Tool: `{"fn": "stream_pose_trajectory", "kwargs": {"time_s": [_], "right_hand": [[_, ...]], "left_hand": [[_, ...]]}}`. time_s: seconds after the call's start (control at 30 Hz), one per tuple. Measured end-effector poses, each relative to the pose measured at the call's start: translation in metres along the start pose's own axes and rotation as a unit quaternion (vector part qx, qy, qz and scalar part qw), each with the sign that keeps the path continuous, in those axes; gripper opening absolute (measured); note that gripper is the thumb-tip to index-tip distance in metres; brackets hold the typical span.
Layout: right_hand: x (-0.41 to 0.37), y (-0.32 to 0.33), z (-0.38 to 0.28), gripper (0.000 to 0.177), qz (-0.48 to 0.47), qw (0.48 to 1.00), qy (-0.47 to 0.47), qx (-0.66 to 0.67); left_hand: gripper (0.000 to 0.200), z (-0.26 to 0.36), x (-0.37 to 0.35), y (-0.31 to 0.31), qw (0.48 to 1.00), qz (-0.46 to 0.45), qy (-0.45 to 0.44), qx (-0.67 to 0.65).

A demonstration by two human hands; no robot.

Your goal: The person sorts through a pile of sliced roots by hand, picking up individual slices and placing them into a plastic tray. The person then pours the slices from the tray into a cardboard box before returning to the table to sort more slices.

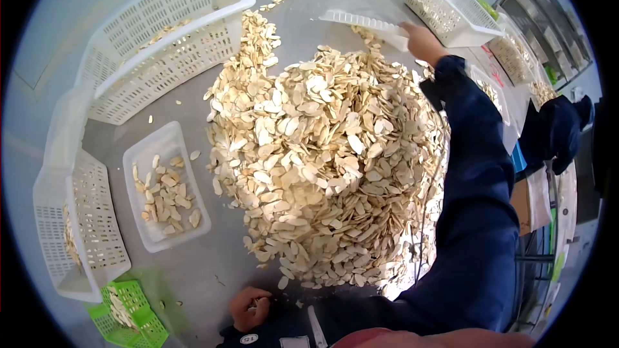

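Tray (364, 23) beyond the pile (322, 154) is grasped by right hand (422, 42) fingers; left hand (250, 307) rests on the table (213, 264), fingers clenched

No readable text; cuff badge (249, 339) too blurred.

Cream slices (322, 154) are seen between the hands, a white tray (361, 22) at the right hand (422, 42), a green basket (129, 312) by the left hand (250, 307).
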State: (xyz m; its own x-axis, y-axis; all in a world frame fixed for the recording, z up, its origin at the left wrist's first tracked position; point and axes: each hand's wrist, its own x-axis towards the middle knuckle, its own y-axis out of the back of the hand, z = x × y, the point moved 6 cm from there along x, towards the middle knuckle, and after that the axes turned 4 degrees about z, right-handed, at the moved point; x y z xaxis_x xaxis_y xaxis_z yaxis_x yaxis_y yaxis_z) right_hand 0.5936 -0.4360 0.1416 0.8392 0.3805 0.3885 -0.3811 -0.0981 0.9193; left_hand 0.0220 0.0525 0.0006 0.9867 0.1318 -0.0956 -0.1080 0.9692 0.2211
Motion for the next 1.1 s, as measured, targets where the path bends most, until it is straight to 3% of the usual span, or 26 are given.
{"fn": "stream_pose_trajectory", "kwargs": {"time_s": [0.03,0.1,0.13,0.23,0.33,0.37,0.5,0.53,0.6,0.67,0.77,0.87,0.97,1.07,1.1], "right_hand": [[-0.004,0.03,-0.016,0.054,-0.065,0.997,-0.041,0.004],[0.001,0.058,-0.015,0.053,-0.068,0.998,0.007,-0.001],[0.0,0.072,-0.009,0.053,-0.089,0.989,-0.11,0.047],[0.021,0.071,-0.008,0.048,0.096,0.993,-0.062,0.011],[0.058,0.018,-0.03,0.04,0.124,0.989,-0.079,-0.02],[0.077,-0.012,-0.026,0.034,0.08,0.989,-0.124,-0.023],[0.139,-0.104,-0.062,0.035,-0.008,0.991,-0.079,-0.107],[0.153,-0.119,-0.078,0.035,-0.009,0.993,-0.091,-0.07],[0.19,-0.152,-0.11,0.03,-0.004,0.989,-0.025,-0.144],[0.179,-0.104,-0.185,0.019,0.049,0.99,-0.114,-0.059],[0.207,-0.149,-0.217,0.031,0.113,0.992,-0.019,-0.056],[0.197,-0.124,-0.279,0.026,0.189,0.954,0.133,-0.191],[0.2,-0.121,-0.301,0.021,0.223,0.926,0.233,-0.196],[0.197,-0.113,-0.316,0.014,0.201,0.926,0.265,-0.182],[0.195,-0.108,-0.322,0.012,0.154,0.935,0.263,-0.18]], "left_hand": [[0.007,0.003,0.001,0.0,1.0,-0.006,-0.016,0.005],[0.008,-0.003,-0.002,0.0,1.0,-0.003,0.025,-0.019],[0.008,-0.005,-0.003,-0.001,0.998,-0.002,0.045,-0.031],[0.01,-0.009,-0.003,-0.001,0.997,-0.007,0.061,-0.046],[0.011,-0.008,-0.003,0.0,0.998,-0.015,0.049,-0.03],[0.011,-0.006,-0.002,0.001,0.999,-0.011,0.037,-0.034],[0.01,-0.005,-0.001,0.005,0.998,-0.029,0.023,-0.058],[0.01,-0.008,-0.002,0.005,0.997,-0.04,0.027,-0.068],[0.01,-0.013,-0.004,0.005,0.994,-0.056,0.033,-0.094],[0.01,-0.015,-0.005,0.006,0.993,-0.053,0.032,-0.098],[0.011,-0.007,-0.005,0.005,0.995,-0.034,0.027,-0.087],[0.012,-0.006,-0.004,0.007,0.993,-0.048,0.037,-0.1],[0.011,-0.011,-0.008,0.005,0.99,-0.049,0.053,-0.122],[0.009,-0.003,-0.002,0.005,0.991,-0.026,0.047,-0.119],[0.009,-0.001,-0.001,0.005,0.993,-0.019,0.034,-0.11]]}}
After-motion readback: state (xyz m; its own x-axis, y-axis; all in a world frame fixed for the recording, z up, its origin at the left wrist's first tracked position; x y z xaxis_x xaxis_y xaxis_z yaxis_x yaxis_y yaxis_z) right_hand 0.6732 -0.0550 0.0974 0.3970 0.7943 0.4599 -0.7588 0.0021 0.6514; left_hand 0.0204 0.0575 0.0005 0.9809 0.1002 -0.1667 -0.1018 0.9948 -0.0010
